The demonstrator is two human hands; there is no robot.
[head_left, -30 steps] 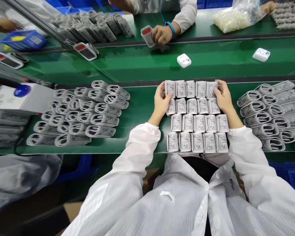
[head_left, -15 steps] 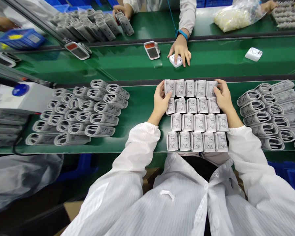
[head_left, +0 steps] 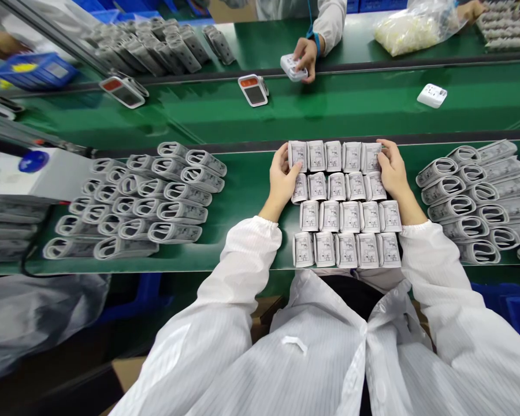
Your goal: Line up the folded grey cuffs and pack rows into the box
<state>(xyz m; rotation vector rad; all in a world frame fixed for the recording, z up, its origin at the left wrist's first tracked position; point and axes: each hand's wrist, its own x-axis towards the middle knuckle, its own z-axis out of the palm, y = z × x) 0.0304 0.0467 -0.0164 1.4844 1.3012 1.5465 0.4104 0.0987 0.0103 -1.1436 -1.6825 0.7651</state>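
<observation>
Folded printed paper leaflets stand in several rows on the green worktable in front of me. My left hand (head_left: 282,180) grips the left end of the farthest row of leaflets (head_left: 333,156), its thumb on the near side and its fingers curled behind. At the other end of that row, my right hand (head_left: 393,173) presses in with the thumb in front. The row is squeezed between both hands. Just nearer, a second row of leaflets (head_left: 336,186) touches it. Two more rows (head_left: 350,217) lie towards the table's front edge, apart from my fingers.
Piles of folded leaflets lie at left (head_left: 143,196) and right (head_left: 472,202). Behind runs a green conveyor belt (head_left: 351,110) with white devices (head_left: 253,91). Across it, a co-worker's hand (head_left: 308,56) holds a white device. A white box (head_left: 47,170) stands far left.
The co-worker's hand has lifted a white device off the belt, and their other hand has left the grey stacks. Devices on the belt have shifted left. My hands stay on the row.
</observation>
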